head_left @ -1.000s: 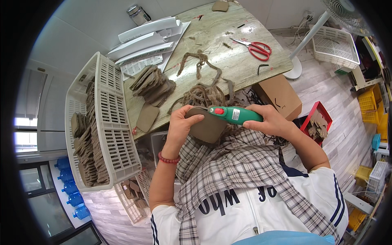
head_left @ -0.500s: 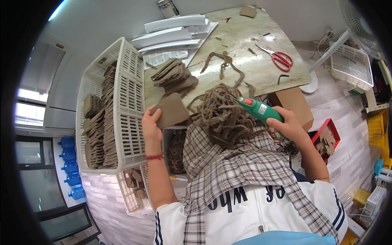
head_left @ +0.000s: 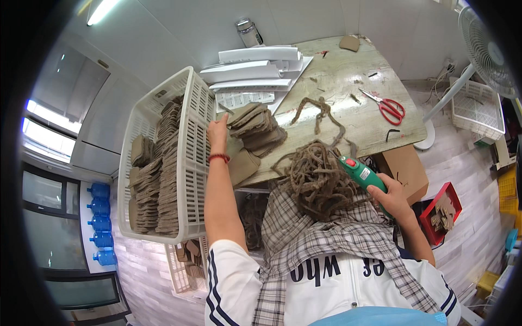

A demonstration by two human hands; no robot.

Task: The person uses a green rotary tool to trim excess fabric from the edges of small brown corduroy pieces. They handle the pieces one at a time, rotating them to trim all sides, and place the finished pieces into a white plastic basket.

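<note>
My left hand [head_left: 218, 133] reaches between the basket and a stack of brown fabric-like pads [head_left: 253, 122] on the table. Its fingers are curled and partly hidden, so what they grip I cannot make out. Just below it, a single brown pad [head_left: 244, 165] lies flat by the table's near edge. My right hand [head_left: 392, 196] is closed round a green handheld power tool [head_left: 363, 174] with a red switch, its thin tip pointing up and left. Beside that tip, a tangled heap of brown strips [head_left: 318, 182] rests on the checked apron [head_left: 321, 244] over my lap.
A white slatted basket [head_left: 187, 157] packed with brown pads stands to the left. On the table [head_left: 375, 130] are paper sheets [head_left: 250, 70], red-handled scissors [head_left: 387, 107] and loose strips. A cardboard box [head_left: 405, 174], red box [head_left: 454, 206] and fan [head_left: 481, 43] are at the right.
My left hand has let go of the pad it held, which now lies at the table's edge, and has moved farther away to the stack. The right hand still holds the tool. The whole view has shifted.
</note>
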